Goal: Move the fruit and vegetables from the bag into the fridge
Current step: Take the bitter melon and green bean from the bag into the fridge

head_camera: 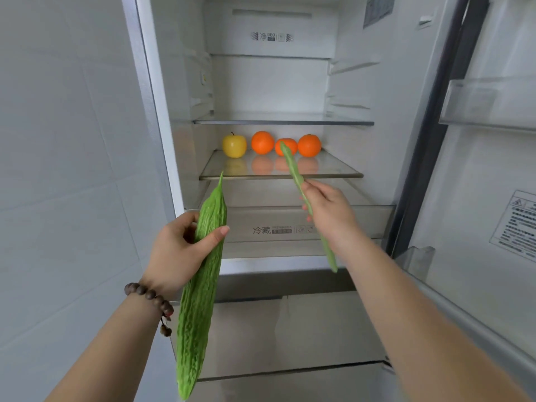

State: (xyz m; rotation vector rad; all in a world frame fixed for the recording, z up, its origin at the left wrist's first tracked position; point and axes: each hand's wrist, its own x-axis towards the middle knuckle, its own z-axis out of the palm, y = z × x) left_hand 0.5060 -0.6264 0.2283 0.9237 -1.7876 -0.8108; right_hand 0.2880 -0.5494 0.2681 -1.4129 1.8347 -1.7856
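We hold a bitter gourd and a long green bean up before the open fridge.

Our left hand [177, 250] grips the bitter gourd [200, 288] around its upper part, thumb curled across the front, the gourd tilted with its pointed tip near the front edge of the glass shelf [333, 171]. Our right hand [327, 210] pinches the long green bean [293, 169] near its middle, its upper tip reaching over the shelf in front of the oranges. Toward the shelf's back edge sit a yellow apple [234, 145] at the left and three oranges [262, 142] in a row beside it. Below the shelf is a drawer [362, 219] with a printed label. A beaded bracelet [150, 298] circles our left wrist.
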